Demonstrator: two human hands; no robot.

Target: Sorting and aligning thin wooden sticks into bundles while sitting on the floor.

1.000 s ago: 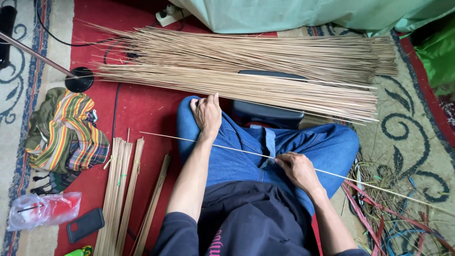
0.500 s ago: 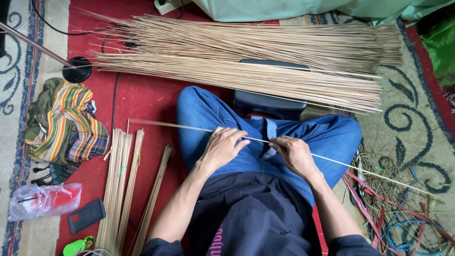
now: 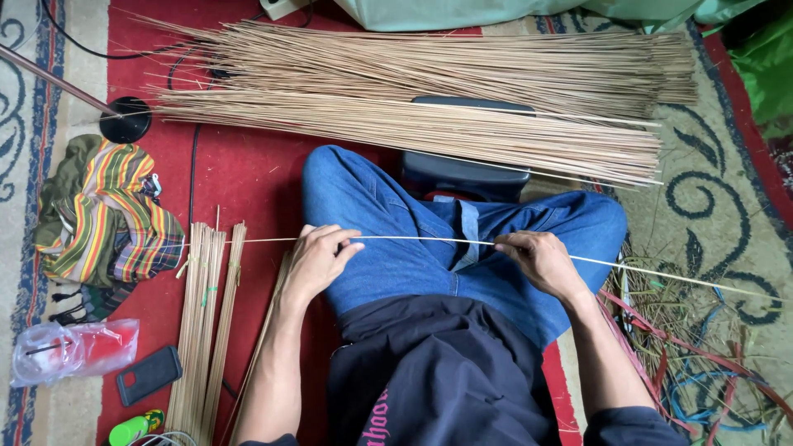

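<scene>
**Both hands on one thin reed stick**

Left hand [image 3: 318, 258] curled closed around a single thin reed stick [image 3: 429, 240], thumb and forefinger pinching it. Right hand [image 3: 538, 260] likewise closed on the same stick, fingers pressed down over it. The stick runs level across the lap, over blue-jeaned crossed legs [image 3: 388, 223], its right end reaching out above the patterned rug [image 3: 719, 206].

Beyond the knees: a large heap of long reeds [image 3: 429, 91] lying crosswise, partly over a dark low stool [image 3: 462, 175]. By the left arm, a small bundle of flat bamboo strips [image 3: 202, 330] on the red mat [image 3: 239, 173]. Further left: striped folded cloth [image 3: 107, 215], black phone [image 3: 149, 374], plastic bag [image 3: 70, 351].
</scene>
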